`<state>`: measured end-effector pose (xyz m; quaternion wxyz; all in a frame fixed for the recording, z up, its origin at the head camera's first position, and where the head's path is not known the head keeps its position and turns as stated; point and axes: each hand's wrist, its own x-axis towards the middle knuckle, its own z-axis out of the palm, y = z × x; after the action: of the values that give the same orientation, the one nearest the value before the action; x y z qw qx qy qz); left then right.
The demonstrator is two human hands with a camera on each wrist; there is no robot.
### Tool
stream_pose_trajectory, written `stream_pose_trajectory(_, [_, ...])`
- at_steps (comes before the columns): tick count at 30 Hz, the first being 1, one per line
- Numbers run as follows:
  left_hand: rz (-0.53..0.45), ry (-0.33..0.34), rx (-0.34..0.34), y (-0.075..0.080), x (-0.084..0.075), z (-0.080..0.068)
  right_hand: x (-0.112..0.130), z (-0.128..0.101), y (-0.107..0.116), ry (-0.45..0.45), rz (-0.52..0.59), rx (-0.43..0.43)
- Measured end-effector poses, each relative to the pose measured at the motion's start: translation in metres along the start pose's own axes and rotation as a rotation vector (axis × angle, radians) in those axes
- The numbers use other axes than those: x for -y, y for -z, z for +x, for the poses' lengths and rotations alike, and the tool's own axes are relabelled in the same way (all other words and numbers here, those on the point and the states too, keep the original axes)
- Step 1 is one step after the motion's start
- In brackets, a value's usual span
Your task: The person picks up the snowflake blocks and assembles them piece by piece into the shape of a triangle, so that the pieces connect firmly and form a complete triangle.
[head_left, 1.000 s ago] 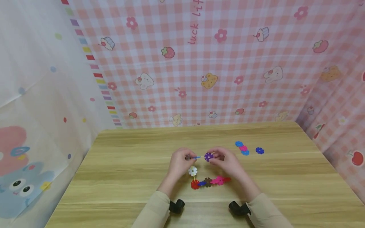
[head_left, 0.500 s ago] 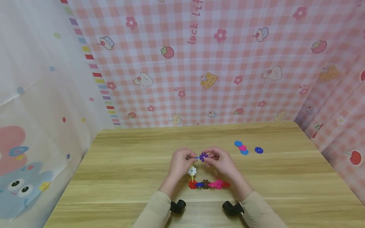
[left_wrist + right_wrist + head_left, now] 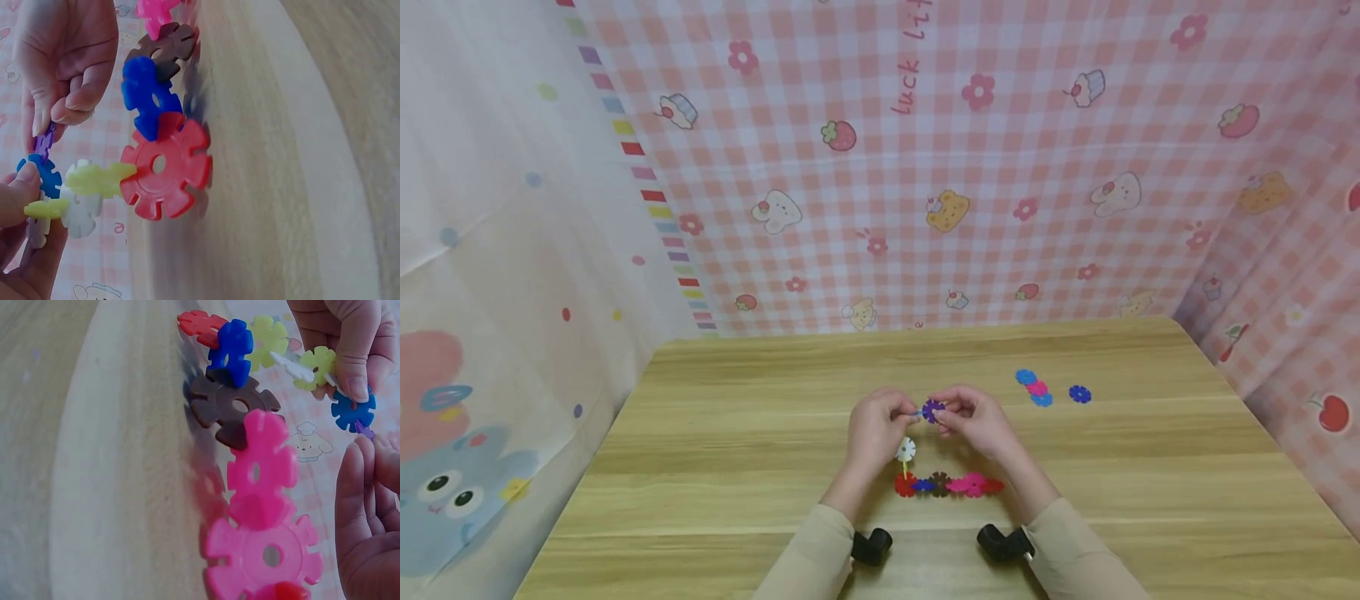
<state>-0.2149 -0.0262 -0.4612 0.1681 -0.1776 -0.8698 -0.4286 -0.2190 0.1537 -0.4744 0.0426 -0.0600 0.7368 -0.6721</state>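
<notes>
With the left hand [image 3: 877, 425], pinches the light blue disc [image 3: 350, 414] at the far end of the chain [image 3: 940, 485], thumb pressed on its face. With the right hand [image 3: 976, 417], pinches the purple disc [image 3: 933, 411] between thumb and fingers. Holds both discs touching in the gap between the hands, above the middle of the table [image 3: 737, 417]; cannot tell how deeply slotted.

Points the light blue disc rightward, edge-on in the head view; shows the purple disc broad-faced there, crosswise to its neighbour.

Bends the chain at a red corner disc [image 3: 165, 172]. From there, extends one long axis left to right, roughly parallel with the far table edge, through a dark blue disc [image 3: 232, 353], a brown disc [image 3: 215, 403], two pink discs [image 3: 237, 556] and a red end piece [image 3: 993, 486] pointing right. Extends the other arm away from the body, through a yellow disc [image 3: 267, 340], a white disc [image 3: 907, 451] and a second yellow disc [image 3: 307, 380], up to a pale piece [image 3: 37, 232] partly hidden by the left hand.

Farther right on the table, an overlapping row of light blue and pink discs [image 3: 1037, 389], slanting toward the near right; just beside, a lone dark blue disc [image 3: 1080, 394]. Behind, a pink checked cloth [image 3: 895, 183].
</notes>
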Motion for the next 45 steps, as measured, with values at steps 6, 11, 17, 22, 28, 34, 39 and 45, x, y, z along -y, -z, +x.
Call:
stream_pose_trajectory(6, [0.012, -0.05, -0.053, -0.002, -0.001, 0.001, 0.001, 0.001, -0.003, -0.013, 0.024, -0.029])
stream_pose_trajectory(11, [-0.013, -0.041, -0.036, -0.002, -0.002, 0.002, 0.0, 0.002, -0.005, -0.016, 0.034, -0.038])
stream_pose_trajectory(17, [-0.049, -0.012, 0.022, -0.001, 0.0, 0.002, -0.001, 0.002, 0.0, -0.003, 0.018, -0.01])
stream_pose_trajectory(22, [0.022, 0.013, 0.084, -0.001, 0.001, 0.003, -0.002, 0.002, 0.002, -0.006, -0.003, -0.02])
stream_pose_trajectory(28, [0.11, 0.013, 0.148, -0.004, -0.001, 0.006, -0.001, 0.001, -0.002, -0.066, -0.001, -0.08])
stream_pose_trajectory(34, [0.131, -0.024, 0.14, -0.009, 0.003, 0.004, -0.002, 0.0, -0.003, -0.078, 0.025, -0.085])
stream_pose_trajectory(39, [0.118, -0.009, 0.134, -0.01, 0.004, 0.004, -0.003, -0.002, 0.006, -0.056, 0.003, -0.035])
stream_pose_trajectory(45, [0.128, 0.005, 0.145, -0.008, 0.003, 0.003, -0.005, -0.005, 0.035, -0.01, -0.142, -0.071])
